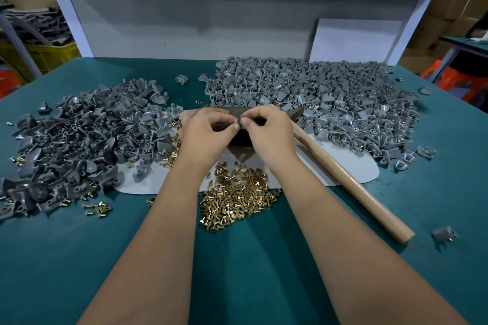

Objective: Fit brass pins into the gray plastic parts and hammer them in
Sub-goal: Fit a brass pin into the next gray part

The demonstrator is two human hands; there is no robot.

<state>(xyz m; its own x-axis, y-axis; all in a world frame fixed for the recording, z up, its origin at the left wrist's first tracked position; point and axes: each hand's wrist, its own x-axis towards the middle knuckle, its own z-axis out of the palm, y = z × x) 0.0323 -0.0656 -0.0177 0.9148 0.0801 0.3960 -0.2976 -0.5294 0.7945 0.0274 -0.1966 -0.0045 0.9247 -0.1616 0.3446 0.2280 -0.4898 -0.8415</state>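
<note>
My left hand [204, 130] and my right hand [266, 130] meet over a dark block [241, 137] at the middle of the table. Between their fingertips they pinch one small gray plastic part [237, 122]; whether a pin is in it is hidden by my fingers. A heap of brass pins [235, 192] lies just in front of my wrists. The hammer lies to the right, its wooden handle [348, 182] running toward the front right and its head [295, 113] beside my right hand.
A big pile of gray parts [317, 97] fills the back right, another pile [79, 140] the left. A white sheet [343, 166] lies under the work spot on the green table [237, 272]. One loose gray part [445, 233] lies at the front right.
</note>
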